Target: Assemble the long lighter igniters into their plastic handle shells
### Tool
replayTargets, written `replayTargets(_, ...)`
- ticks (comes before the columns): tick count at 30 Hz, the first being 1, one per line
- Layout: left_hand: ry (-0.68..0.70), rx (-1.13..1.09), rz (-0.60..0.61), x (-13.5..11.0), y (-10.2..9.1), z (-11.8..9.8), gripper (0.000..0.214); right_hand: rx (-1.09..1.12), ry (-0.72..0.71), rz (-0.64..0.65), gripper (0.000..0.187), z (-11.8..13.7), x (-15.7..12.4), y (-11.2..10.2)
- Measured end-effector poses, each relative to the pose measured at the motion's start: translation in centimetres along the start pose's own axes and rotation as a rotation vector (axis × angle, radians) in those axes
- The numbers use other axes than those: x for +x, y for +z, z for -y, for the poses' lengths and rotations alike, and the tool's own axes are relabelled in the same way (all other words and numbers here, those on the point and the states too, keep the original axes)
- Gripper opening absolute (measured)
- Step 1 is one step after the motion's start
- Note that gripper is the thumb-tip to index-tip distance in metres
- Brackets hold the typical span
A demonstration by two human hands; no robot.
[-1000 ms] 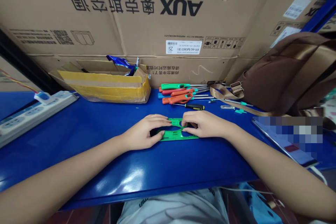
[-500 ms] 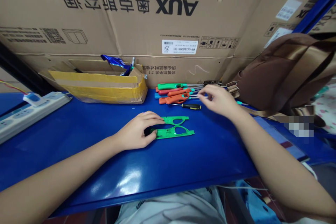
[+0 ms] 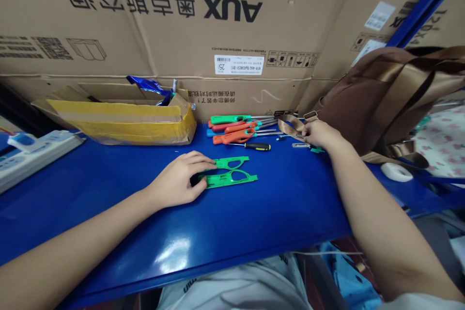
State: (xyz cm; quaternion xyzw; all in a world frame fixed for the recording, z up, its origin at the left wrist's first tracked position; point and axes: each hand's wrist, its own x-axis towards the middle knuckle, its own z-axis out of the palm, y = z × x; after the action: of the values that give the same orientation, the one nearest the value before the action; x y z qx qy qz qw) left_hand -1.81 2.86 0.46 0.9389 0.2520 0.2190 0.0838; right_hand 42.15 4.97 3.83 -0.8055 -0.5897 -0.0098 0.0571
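Note:
Two green plastic lighter casing halves (image 3: 236, 178) lie side by side on the blue table. My left hand (image 3: 181, 179) rests on their left ends, fingers on the upper half and thumb on the lower one. Farther right, my right hand (image 3: 322, 134) is down among small parts beside the bag strap, its fingers bent together; what they pinch is hidden. Just below those fingers are a small metal piece (image 3: 301, 145) and a small green part (image 3: 317, 150). A black and yellow screwdriver (image 3: 257, 147) lies between my hands, behind the casing halves.
Several long-necked lighters (image 3: 236, 131) are piled at the back. An open cardboard box (image 3: 123, 121) with yellow tape stands to their left, and a power strip (image 3: 39, 157) lies at far left. On the right are a brown bag (image 3: 370, 92) and a white roundish object (image 3: 396, 172).
My right hand has moved right, from beside the lighters to the small parts near the bag strap. My left hand stays on the green halves. The view has shifted slightly right.

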Motion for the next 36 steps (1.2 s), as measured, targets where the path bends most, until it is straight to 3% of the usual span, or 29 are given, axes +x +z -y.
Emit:
replayTargets(8, 0.041, -0.01, -0.051, -0.1, 0.0, -0.6, 0.042, 0.159, -0.097, -0.182, 0.01, 1.5, -1.2, -1.4)
replayTargets(11, 0.065, -0.051, -0.048, -0.1, 0.4, -1.1, 0.036, 0.276, -0.237, -0.262, 0.014, 3.5, -2.2, -1.8)
replayTargets(14, 0.066, -0.053, -0.008, -0.1, 0.8, -1.4, 0.03, 0.55, -0.556, -0.314, 0.013, 5.8, -3.4, -1.6)
replayTargets(17, 0.049, -0.042, 0.006, -0.2, 0.9, -1.4, 0.029, 0.627, -0.736, -0.208, 0.015, 7.8, -4.8, -1.0)
replayTargets(22, 0.079, -0.108, -0.034, -0.1, 0.7, -1.1, 0.024, 0.702, -0.864, 0.03, 0.015, 9.9, -6.8, -0.1)
replayTargets(27, 0.069, -0.094, -0.157, -0.2, 0.5, -0.8, 0.022, 0.804, -0.816, 0.134, 0.02, 11.3, -7.7, 0.0)
replayTargets(31, -0.103, -0.121, -0.345, -0.2, 0.6, -1.1, 0.027, 0.842, -0.783, 0.188, 0.022, 11.8, -8.4, 0.3)
replayTargets(33, -0.163, -0.164, -0.376, -0.1, 0.7, -1.2, 0.028, 0.847, -0.776, 0.194, 0.023, 11.7, -8.8, 0.6)
replayTargets(36, -0.144, -0.191, -0.378, -0.1, 1.0, -1.5, 0.024, 0.855, -0.756, 0.226, 0.024, 11.4, -9.1, 1.2)
